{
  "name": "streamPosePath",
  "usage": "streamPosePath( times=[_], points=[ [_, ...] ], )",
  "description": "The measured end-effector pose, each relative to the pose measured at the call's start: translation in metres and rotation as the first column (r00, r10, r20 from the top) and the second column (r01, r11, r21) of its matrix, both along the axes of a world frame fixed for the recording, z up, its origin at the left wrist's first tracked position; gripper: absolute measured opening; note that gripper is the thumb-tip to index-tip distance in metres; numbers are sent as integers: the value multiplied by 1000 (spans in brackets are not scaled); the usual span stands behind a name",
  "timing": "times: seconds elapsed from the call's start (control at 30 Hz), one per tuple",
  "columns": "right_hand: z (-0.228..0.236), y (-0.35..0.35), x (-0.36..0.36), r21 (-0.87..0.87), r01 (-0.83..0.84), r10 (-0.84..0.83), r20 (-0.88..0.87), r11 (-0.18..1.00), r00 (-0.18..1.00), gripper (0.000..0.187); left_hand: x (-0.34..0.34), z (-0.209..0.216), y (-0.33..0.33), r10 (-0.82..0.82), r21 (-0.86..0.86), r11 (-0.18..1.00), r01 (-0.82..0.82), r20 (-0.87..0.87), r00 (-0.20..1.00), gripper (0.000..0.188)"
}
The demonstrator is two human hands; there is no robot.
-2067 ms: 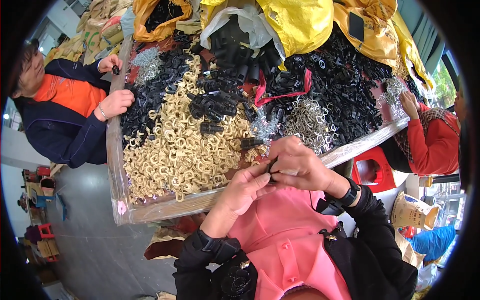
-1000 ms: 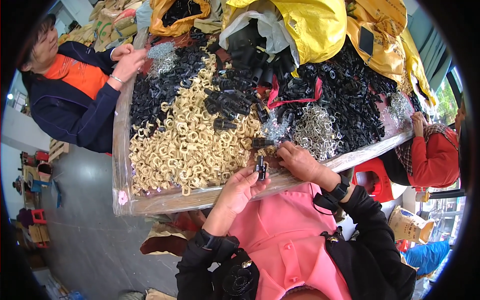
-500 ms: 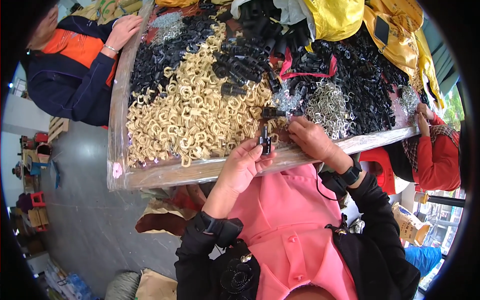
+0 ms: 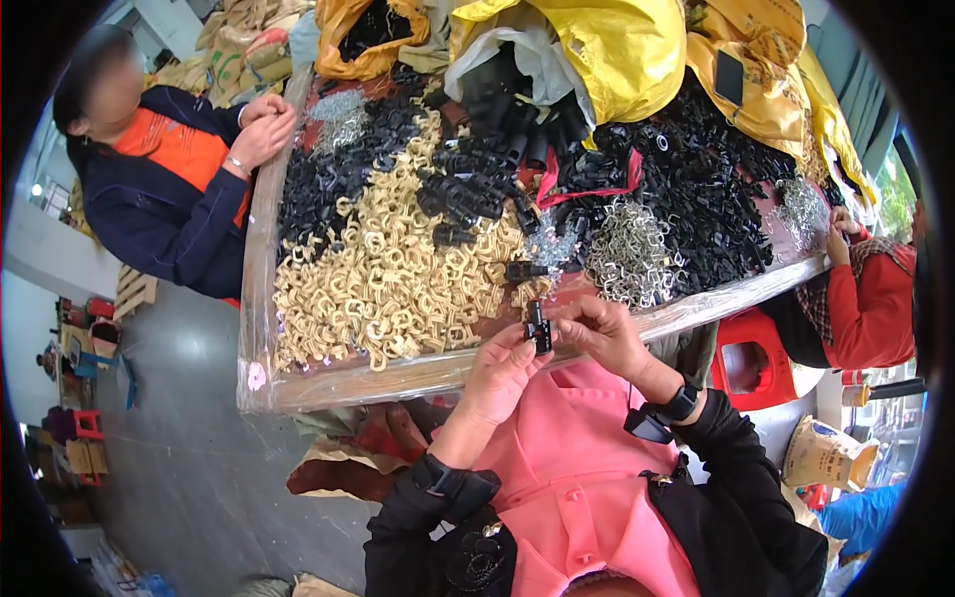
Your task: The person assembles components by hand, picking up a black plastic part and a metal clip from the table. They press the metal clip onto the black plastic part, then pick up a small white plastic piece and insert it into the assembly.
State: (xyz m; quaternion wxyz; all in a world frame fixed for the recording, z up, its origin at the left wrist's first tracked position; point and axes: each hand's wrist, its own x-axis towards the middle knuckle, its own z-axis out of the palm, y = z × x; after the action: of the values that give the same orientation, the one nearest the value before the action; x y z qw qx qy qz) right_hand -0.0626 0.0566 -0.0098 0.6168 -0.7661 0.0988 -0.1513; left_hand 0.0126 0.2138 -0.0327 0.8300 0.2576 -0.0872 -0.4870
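Observation:
Between thumb and fingers, my left hand [image 4: 503,372] grips a small black plastic fitting [image 4: 538,326], held upright just over the table's near edge. My right hand [image 4: 605,336] is closed in a pinch right beside the fitting's right side. Whatever its fingertips hold is too small to make out. Beyond my hands lies another black fitting [image 4: 524,272], next to a small heap of clear and silvery bits [image 4: 549,246]. To the left spreads a big heap of beige plastic clips [image 4: 388,289]. Bent metal wire clips [image 4: 632,257] are piled to the right.
A wooden table [image 4: 418,379] wrapped in film carries heaps of black parts [image 4: 706,219]. Yellow sacks [image 4: 622,60] stand along its far side, one with a phone [image 4: 728,78] on it. One person [image 4: 169,189] sits at the left, another [image 4: 865,308] at the right by a red stool [image 4: 751,358].
My right hand has come down from the heap of small bits to the fitting in my left hand. The view has shifted, and the person at the left has brought their hands together.

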Motion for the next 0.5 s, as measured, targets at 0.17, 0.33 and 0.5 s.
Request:
streamPosePath(
  times=[0.17, 0.33, 0.5],
  points=[
    [3, -8, -2, -6, 33, -33, 0, 999, 999, 12, 3, 5, -8, -12, -33, 999, 12, 14, 1000, 25],
    [-7, -16, 4, -17, 72, -71, 44, 997, 996, 13, 7, 8, -18, -8, -46, 999, 9, 29, 1000, 26],
    [-5, -14, 6, 173, 5, -15, 57, 985, 998, 13, 9, 5, -23, -15, -23, 1000, 16, 9, 1000, 27]
  ],
)
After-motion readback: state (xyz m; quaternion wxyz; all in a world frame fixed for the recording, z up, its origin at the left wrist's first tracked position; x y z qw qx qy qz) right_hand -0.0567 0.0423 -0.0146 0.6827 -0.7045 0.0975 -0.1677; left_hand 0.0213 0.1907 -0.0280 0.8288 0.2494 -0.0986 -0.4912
